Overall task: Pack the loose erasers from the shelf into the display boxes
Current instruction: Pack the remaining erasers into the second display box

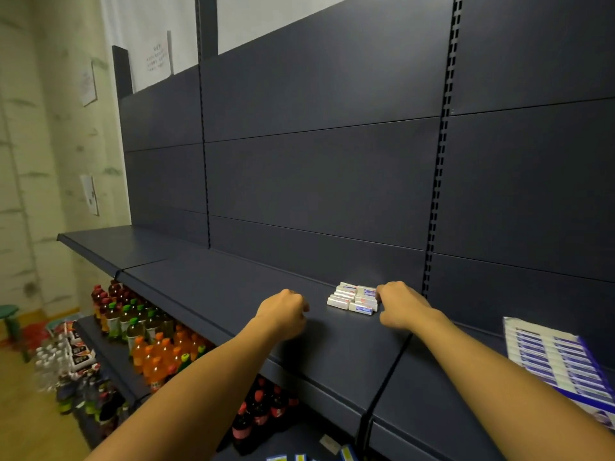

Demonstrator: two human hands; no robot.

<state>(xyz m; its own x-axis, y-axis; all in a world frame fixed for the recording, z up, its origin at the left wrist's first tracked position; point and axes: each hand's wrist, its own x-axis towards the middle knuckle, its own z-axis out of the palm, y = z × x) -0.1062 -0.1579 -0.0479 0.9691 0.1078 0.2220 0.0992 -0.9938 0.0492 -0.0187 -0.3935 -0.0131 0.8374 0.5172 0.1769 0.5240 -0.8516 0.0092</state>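
Both forearms reach over shelf (pixel 213 287): right hand (pixel 401 306) fingers touch erasers (pixel 354 299) pile, grip unclear; left hand (pixel 283 311) curled, holding nothing visible; display box (pixel 559 357) looks full, approx. a dozen erasers w/o box yet.

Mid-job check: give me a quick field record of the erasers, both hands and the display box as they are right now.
erasers: small pile of loose erasers on the dark shelf
right hand: right hand touching the pile's right edge, fingers curled; grip unclear
left hand: left hand curled, left of the pile, apart from it, holding nothing visible
display box: display box at far right, rows of erasers already in it
lower shelves: drink bottles
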